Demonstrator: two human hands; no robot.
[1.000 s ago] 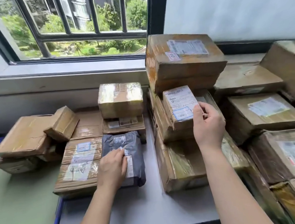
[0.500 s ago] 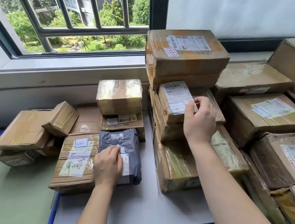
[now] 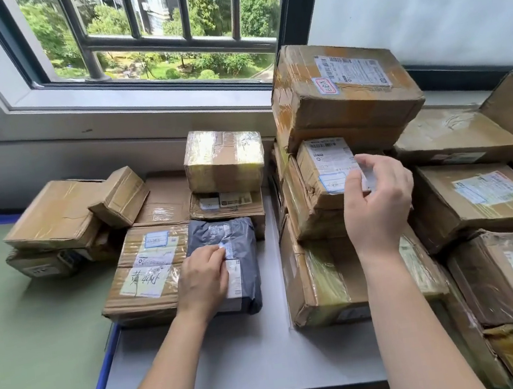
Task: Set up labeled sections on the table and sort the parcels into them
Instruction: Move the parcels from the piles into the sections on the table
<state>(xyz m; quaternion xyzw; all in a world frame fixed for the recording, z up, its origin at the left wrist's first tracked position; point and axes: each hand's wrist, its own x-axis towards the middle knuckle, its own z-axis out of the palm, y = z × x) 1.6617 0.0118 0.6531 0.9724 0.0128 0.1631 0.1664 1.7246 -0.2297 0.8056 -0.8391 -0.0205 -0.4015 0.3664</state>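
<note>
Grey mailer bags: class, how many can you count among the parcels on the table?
1. The grey mailer bag lies at the front of the left group, beside a handwritten-labelled cardboard box, with the left hand touching it. Others may be hidden from view.

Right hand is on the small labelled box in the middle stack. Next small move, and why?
Probably lift the small labelled box clear of the stack: the right hand curls round its right edge, its label faces the camera, and the left hand only rests on the grey mailer.
</note>
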